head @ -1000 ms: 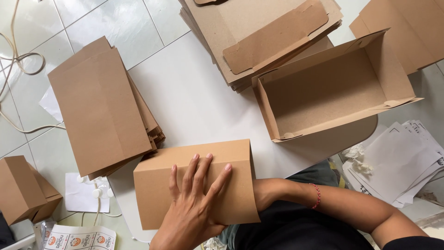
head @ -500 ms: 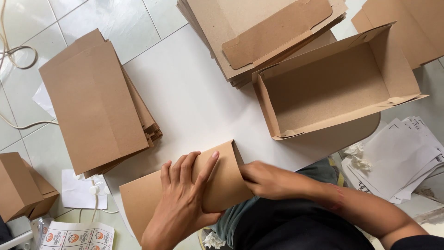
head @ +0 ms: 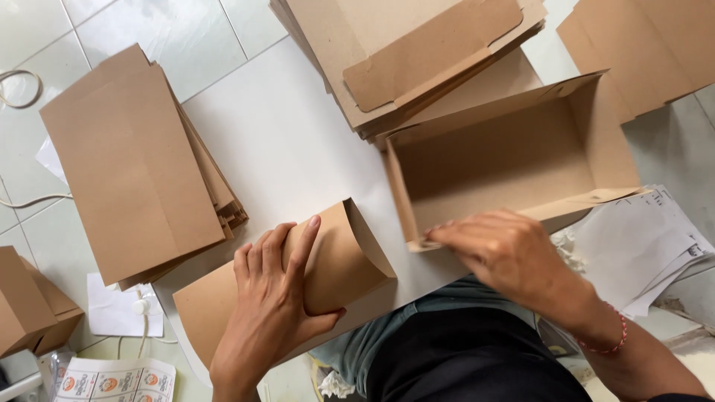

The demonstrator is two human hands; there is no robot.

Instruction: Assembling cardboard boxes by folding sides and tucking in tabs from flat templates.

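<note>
My left hand (head: 274, 305) grips a brown cardboard sleeve (head: 350, 260), curved into a tube with its open end facing right, low in the middle of the view. My right hand (head: 506, 257) reaches to the near left corner of an open brown cardboard box (head: 514, 160), fingertips on its near rim. The box is empty and lies just right of the sleeve.
A stack of flat brown cardboard blanks (head: 138, 167) lies at left on a white sheet (head: 290, 141). More flat blanks (head: 417, 56) are piled at the top, others (head: 648, 45) at top right. White papers (head: 640, 249) lie at right, a folded box (head: 30, 305) at lower left.
The sleeve went from a flat closed shape to a curved open tube under my left hand. My right hand left the sleeve and moved right to the open box's rim.
</note>
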